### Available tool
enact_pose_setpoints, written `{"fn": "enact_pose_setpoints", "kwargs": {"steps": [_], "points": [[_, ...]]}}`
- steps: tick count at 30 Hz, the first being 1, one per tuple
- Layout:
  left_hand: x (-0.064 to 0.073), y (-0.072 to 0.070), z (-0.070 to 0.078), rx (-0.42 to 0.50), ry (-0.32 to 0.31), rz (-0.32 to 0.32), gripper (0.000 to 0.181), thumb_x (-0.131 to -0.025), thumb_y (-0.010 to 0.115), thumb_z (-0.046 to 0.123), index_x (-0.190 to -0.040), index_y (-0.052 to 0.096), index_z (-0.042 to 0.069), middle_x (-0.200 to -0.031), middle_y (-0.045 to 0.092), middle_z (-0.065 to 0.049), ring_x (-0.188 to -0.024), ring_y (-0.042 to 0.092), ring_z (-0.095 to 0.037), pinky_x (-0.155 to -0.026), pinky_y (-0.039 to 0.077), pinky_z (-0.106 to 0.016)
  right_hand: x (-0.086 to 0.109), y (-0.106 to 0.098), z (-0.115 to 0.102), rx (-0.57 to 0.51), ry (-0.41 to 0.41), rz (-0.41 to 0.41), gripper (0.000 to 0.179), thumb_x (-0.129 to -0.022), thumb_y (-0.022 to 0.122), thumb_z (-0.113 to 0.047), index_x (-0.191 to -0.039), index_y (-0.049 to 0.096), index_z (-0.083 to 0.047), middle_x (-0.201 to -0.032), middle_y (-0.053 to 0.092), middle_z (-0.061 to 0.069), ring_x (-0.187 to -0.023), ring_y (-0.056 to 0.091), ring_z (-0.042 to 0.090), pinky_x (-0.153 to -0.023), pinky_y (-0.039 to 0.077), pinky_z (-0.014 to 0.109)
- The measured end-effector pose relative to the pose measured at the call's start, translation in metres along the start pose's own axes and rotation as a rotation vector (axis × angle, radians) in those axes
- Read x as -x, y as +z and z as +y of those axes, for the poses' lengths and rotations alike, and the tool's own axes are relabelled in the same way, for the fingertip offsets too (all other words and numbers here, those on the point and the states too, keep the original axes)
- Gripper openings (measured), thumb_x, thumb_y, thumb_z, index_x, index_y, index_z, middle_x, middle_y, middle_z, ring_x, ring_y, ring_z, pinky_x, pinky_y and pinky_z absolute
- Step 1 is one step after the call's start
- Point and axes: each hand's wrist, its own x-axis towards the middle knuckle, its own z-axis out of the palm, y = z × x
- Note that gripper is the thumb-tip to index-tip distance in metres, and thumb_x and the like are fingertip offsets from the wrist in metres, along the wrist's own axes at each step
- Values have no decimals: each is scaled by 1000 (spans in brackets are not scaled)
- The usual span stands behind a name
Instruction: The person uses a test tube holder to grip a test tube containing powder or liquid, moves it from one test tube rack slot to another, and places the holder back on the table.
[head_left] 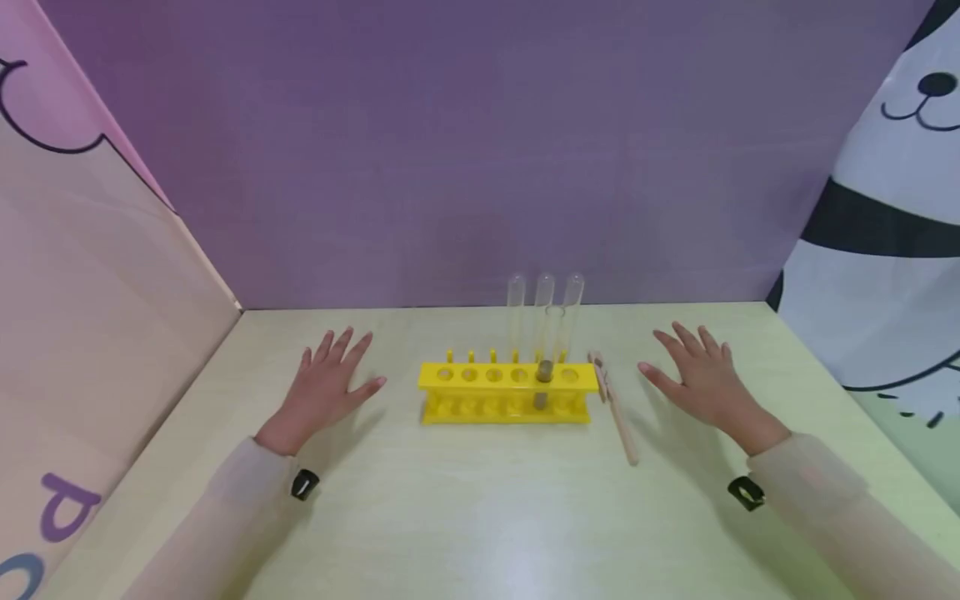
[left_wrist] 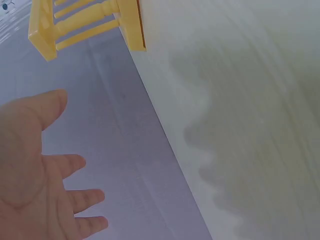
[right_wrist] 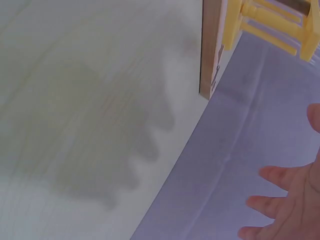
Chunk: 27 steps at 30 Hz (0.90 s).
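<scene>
A yellow test tube rack stands at the middle of the table. Three clear test tubes rise upside down over its rear pegs, and another test tube with grey-brown contents is upright in a front hole. Right beside the rack lies a wooden test tube clamp. My left hand hovers to the left of the rack, fingers spread and holding nothing. On the other side, my right hand is held over the table with spread fingers, also without anything in it. Both wrist views show an end of the rack.
The pale wooden table ends at a purple backdrop. A light printed panel borders it on the left, and a panda-printed panel on the right. Hand shadows fall on the tabletop.
</scene>
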Motion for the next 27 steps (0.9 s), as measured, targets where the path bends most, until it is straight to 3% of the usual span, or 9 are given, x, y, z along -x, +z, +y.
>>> {"fn": "enact_pose_setpoints", "kwargs": {"steps": [9, 12, 15, 19, 23, 27], "points": [[-5, 5, 3, 69, 46, 42, 70, -92, 54, 44, -147, 30, 7, -149, 28, -25, -136, 20, -47, -105, 11, -67, -12, 12, -12, 29, -44, -55, 69, -95, 45, -50, -137, 40, 5, -142, 32, 34, -129, 20, 57, -104, 14, 66], [-8, 9, 4, 90, 75, 46, 69, -93, 54, 43, -146, 31, 6, -147, 31, -25, -135, 24, -47, -107, 14, -63, -16, 15, -16, 55, -20, -91, 69, -94, 44, -53, -131, 46, 6, -132, 46, 31, -120, 36, 54, -100, 27, 62], [-8, 12, 6, 127, 114, 30, 70, -91, 58, 42, -145, 32, 5, -145, 35, -25, -132, 31, -45, -107, 21, -60, -20, 18, -20, 61, 30, -165, 70, -93, 44, -58, -122, 52, 5, -115, 58, 26, -103, 49, 46, -83, 43, 56], [-8, 15, 11, 258, 132, -42, 76, -86, 68, 37, -145, 32, 6, -144, 39, -22, -129, 38, -41, -103, 31, -56, -27, 23, -26, 30, 71, -240, 65, -91, 46, -59, -108, 55, 3, -93, 61, 15, -85, 49, 34, -63, 45, 42], [-7, 18, 16, 416, 63, -111, 78, -80, 75, 29, -145, 35, 9, -144, 40, -16, -128, 40, -38, -101, 35, -55, -30, 30, -31, -7, 71, -286, 56, -91, 47, -56, -98, 53, 0, -79, 55, 7, -78, 44, 28, -59, 39, 36], [-9, 25, 24, 541, 21, -143, 77, -80, 76, 26, -143, 36, 8, -142, 43, -17, -125, 44, -38, -100, 37, -53, -28, 35, -32, -38, 88, -333, 53, -93, 47, -53, -99, 52, -1, -70, 51, 4, -70, 44, 23, -56, 37, 33]]}}
